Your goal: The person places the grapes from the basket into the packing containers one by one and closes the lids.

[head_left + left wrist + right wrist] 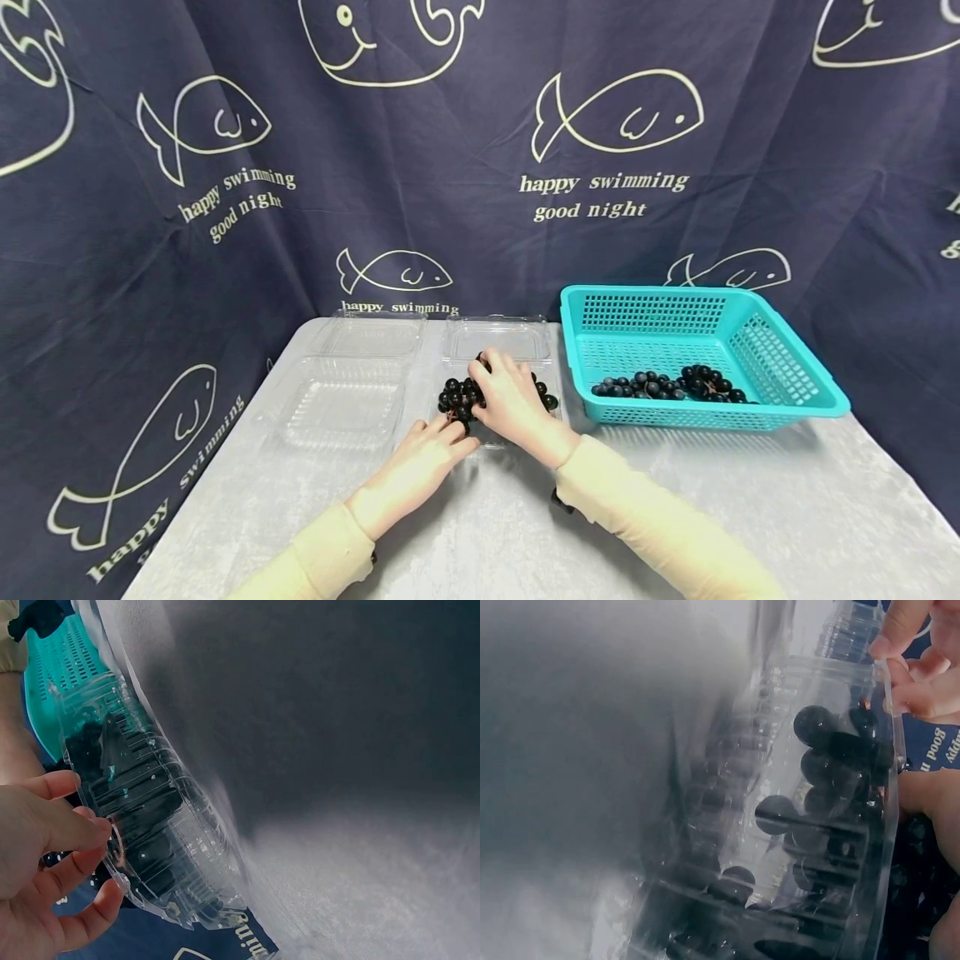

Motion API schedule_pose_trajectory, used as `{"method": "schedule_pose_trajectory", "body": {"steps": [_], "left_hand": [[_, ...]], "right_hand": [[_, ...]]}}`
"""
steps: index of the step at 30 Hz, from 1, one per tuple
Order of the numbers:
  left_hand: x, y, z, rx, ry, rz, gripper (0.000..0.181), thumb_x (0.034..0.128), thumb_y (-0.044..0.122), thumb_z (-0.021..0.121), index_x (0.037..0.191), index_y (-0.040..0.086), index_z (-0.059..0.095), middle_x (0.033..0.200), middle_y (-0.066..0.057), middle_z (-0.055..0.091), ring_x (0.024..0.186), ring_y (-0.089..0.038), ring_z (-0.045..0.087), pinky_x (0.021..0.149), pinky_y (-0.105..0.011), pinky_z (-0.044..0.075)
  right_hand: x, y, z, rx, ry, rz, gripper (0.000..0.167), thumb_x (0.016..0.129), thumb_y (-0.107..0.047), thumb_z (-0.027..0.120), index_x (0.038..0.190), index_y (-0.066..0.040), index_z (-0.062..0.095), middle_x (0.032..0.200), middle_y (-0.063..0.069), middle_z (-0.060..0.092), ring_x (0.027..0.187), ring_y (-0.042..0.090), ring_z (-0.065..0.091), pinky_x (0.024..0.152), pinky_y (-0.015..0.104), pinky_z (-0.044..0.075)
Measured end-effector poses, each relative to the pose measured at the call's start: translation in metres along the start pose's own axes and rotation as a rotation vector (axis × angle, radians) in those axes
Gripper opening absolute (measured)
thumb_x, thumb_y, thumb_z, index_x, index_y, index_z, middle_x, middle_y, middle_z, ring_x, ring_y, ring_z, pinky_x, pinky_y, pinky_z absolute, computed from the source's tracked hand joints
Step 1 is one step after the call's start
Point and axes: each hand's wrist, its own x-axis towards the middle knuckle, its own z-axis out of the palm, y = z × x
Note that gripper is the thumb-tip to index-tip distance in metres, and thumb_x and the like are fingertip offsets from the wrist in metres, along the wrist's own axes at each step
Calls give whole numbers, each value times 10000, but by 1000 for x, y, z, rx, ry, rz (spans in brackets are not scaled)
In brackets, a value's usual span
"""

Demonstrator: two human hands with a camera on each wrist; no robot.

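Observation:
In the head view, a clear plastic clamshell box [491, 439] with its lid [498, 340] folded back holds dark grapes [455, 398]. My right hand [513, 404] reaches over the box from the right, fingers curled around a bunch of these grapes. My left hand [420, 462] is at the box's front left corner, beside the grapes. The left wrist view shows that hand's thumb and bent fingers [90, 832] pinching the box rim. Through the transparent wall, the right wrist view shows round grapes [776, 815]; my right palm is partly cut off there.
Left of the hands stands a second clear box [345, 400], lid [371, 335] folded back. A turquoise plastic basket [720, 412] at the right contains more dark grapes [652, 386]. Everything stands on a grey-white table [487, 533] before a dark blue fish-print curtain [480, 208].

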Motion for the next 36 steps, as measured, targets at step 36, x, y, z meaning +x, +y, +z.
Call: {"method": "schedule_pose_trajectory", "body": {"steps": [36], "left_hand": [[1, -1, 0, 12, -8, -3, 226, 858, 164, 571, 1059, 252, 626, 1013, 72, 573, 917, -141, 495, 664, -296, 391]], "right_hand": [[-10, 1, -2, -102, -107, -268, 488, 692, -360, 757, 1098, -197, 541, 1115, 36, 488, 997, 250, 465, 764, 426, 421]]}}
